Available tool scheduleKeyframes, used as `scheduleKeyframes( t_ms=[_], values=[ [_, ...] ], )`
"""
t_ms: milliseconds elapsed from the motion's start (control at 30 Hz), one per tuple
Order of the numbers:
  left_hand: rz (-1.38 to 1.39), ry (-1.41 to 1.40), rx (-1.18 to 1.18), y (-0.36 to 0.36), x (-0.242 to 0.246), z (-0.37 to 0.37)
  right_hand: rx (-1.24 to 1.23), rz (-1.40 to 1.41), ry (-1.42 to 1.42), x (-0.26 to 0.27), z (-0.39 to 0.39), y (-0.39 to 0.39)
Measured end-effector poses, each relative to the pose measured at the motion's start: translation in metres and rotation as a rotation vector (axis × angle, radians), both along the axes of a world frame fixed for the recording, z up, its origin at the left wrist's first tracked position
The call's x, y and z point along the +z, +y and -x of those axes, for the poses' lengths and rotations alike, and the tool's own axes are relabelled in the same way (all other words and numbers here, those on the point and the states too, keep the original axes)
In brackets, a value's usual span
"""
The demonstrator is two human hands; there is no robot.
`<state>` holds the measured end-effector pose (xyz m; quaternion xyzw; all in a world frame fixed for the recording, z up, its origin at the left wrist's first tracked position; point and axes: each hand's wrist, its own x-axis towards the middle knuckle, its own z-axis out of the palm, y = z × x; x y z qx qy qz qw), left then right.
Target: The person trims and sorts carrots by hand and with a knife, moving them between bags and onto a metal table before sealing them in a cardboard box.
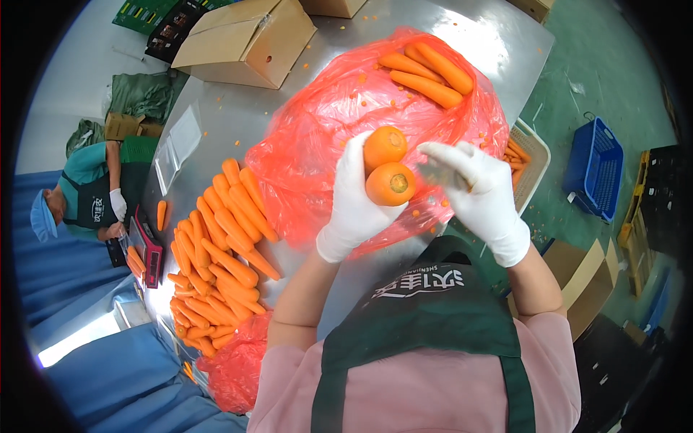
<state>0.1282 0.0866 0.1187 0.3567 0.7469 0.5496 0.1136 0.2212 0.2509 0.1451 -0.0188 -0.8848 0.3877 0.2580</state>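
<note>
My left hand (pixel 352 197), in a white glove, grips two carrots (pixel 398 184) side by side, their cut stem ends turned up towards me. Just right of them is my gloved right hand (pixel 479 187), fingers partly bent and apart from the carrots. A blurred greyish shape shows below its fingertips; whether the hand holds something I cannot tell. Under both hands spreads a red plastic bag (pixel 314 130), with several loose carrots (pixel 427 70) and small orange trimmings on its far part. To the left, a large pile of carrots (pixel 216 260) lies on the metal table (pixel 233 108).
A cardboard box (pixel 243 43) stands at the far left of the table. Across it, a co-worker (pixel 86 189) is beside a red scale (pixel 146 249). At right are a pale crate (pixel 533 162) holding carrots, a blue basket (pixel 595 168) and an opened carton (pixel 584 281).
</note>
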Motion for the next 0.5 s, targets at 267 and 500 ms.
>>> scheduleKeyframes(
  t_ms=[267, 500],
  values=[
    [0.125, 0.381, 0.219, -0.008, 0.014, -0.018, -0.109, -0.456, -0.034, 0.009, -0.023, -0.028],
    [0.039, 0.293, 0.129, -0.014, 0.006, -0.025, -0.279, -0.366, -0.066, 0.003, -0.025, -0.025]
  ],
)
